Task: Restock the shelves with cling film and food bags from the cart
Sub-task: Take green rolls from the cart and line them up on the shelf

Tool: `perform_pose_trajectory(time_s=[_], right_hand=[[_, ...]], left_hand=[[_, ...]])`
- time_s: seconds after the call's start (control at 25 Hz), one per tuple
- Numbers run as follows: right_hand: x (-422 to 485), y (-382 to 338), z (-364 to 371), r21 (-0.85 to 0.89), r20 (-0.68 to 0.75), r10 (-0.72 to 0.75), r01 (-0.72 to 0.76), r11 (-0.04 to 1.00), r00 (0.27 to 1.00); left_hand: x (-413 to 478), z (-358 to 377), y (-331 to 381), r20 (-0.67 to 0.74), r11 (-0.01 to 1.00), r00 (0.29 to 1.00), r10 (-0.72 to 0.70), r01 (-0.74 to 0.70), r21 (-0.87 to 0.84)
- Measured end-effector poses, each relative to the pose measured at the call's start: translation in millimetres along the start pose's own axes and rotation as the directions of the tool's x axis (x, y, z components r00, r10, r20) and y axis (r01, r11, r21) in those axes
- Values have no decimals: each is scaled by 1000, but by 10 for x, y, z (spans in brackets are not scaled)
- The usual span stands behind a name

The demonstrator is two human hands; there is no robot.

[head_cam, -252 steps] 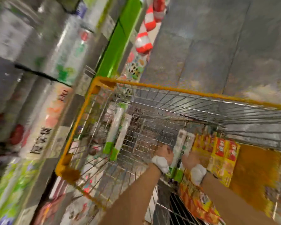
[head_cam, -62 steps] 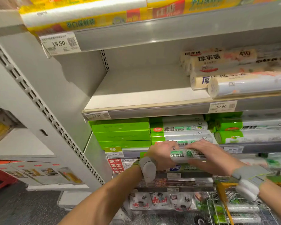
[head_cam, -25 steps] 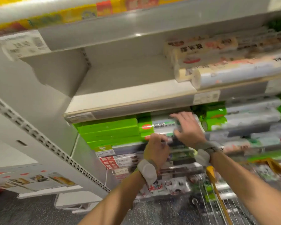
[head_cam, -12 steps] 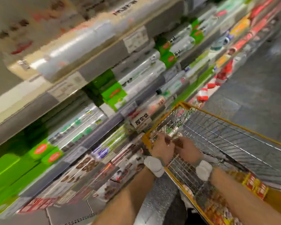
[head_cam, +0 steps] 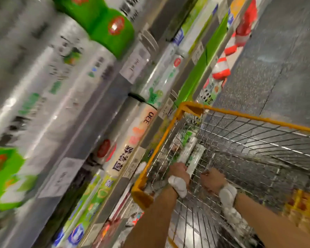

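Both my hands reach down into the wire cart [head_cam: 243,116] with its yellow rim. Two white-and-green cling film rolls [head_cam: 188,150] lean against the cart's left wall. My left hand [head_cam: 177,170] grips the lower end of the nearer roll. My right hand [head_cam: 212,178] is just to the right of the rolls with its fingers curled downward; what they touch is hidden. Filled shelves [head_cam: 115,81] of film and bag rolls run along the left, heavily blurred.
Yellow and red packs [head_cam: 304,206] lie in the cart's near right corner. A roll marked 330 [head_cam: 132,138] sits on the shelf beside the cart. Red-and-white items [head_cam: 222,68] stand by the shelf base farther on. Grey floor [head_cam: 284,59] stretches to the right.
My head has swung from the shelf down to the cart. Both hands left the shelf rolls and went into the cart; the left hand has closed on a roll.
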State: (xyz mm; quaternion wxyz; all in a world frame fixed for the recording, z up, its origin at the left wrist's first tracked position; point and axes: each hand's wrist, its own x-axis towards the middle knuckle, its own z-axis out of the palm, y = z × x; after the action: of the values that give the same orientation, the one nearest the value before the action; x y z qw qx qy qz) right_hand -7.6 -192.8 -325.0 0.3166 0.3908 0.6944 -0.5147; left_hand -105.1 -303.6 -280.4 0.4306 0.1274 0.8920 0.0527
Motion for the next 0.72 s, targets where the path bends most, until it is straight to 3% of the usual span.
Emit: perform_pose_trajectory(time_s=[0.16,0.32,0.52,0.72], right_hand=[[716,-4,280,51,13,66,-66,996,998],[997,26,499,15,-48,104,-103,995,993],[849,128,521,87,-41,114,-110,990,993],[279,149,117,367,-70,53,-24,930,996]], left_hand=[[621,505,-220,-144,996,989,-28,39,74],[808,809,-284,-287,999,957,-38,41,3],[789,692,-294,-108,994,993,-47,57,92],[126,256,74,58,947,991,-124,136,-289]])
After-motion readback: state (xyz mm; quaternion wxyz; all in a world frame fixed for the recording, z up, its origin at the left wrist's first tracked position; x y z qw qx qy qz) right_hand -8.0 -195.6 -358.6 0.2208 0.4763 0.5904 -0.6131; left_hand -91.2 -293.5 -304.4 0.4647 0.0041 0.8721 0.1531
